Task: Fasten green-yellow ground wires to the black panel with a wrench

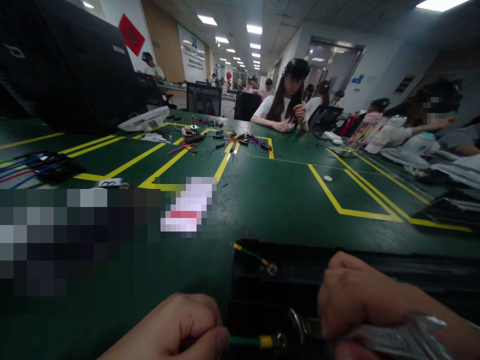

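Observation:
My left hand [187, 325] is closed at the bottom centre, its thumb and finger pinching a green-and-yellow wire [243, 341]. A metal ring terminal [280, 341] on the wire's end points right. My right hand [352, 295] is wrapped round a shiny metal hand tool [401, 334]; its curved head [297, 324] sits just above and right of the terminal, apart from it. Beneath both lies a long black panel [300, 260], partly hidden by my right hand. Near its upper left corner a second green-and-yellow wire [255, 256] is fixed at a round metal stud [272, 269].
Bundled coloured wires [243, 140] lie farther back on the green table [262, 200], marked with yellow tape. A blurred pale paper [193, 200] is left of the panel. A black box [71, 65] stands far left. A co-worker [287, 100] sits across the table.

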The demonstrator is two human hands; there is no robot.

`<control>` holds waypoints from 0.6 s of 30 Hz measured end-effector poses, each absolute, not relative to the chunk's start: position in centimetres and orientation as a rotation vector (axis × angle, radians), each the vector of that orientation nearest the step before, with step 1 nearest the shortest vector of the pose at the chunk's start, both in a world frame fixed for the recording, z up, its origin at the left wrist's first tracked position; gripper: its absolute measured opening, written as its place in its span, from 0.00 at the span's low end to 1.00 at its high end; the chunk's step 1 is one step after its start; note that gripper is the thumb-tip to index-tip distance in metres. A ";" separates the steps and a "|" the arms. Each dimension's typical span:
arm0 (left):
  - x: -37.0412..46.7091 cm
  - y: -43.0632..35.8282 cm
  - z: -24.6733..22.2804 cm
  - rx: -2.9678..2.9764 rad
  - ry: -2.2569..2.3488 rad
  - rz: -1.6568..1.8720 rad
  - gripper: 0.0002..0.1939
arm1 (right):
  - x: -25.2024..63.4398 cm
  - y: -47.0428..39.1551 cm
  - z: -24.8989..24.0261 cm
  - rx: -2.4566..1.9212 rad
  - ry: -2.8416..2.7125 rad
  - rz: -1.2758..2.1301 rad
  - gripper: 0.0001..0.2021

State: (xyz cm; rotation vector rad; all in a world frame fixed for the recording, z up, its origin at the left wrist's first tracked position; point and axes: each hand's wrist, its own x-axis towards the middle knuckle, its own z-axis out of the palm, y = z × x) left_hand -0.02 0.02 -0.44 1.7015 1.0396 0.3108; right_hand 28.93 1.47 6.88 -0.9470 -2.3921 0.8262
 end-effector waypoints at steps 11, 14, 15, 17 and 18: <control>0.2 -0.1 0.1 1.667 1.050 0.297 0.20 | 27.0 1.5 5.7 -0.849 -2.834 0.618 0.16; 0.2 0.0 -0.1 1.677 1.045 0.316 0.20 | 26.8 1.7 5.7 -0.889 -2.853 0.608 0.11; 0.2 -0.1 -0.2 1.676 1.045 0.320 0.20 | 26.7 1.8 5.7 -0.904 -2.862 0.593 0.10; 0.2 -0.1 -0.3 1.665 1.056 0.332 0.20 | 26.4 1.9 6.0 -0.930 -2.894 0.604 0.11; 0.2 -0.2 -0.3 1.661 1.056 0.333 0.20 | 26.2 1.9 6.2 -0.945 -2.915 0.636 0.12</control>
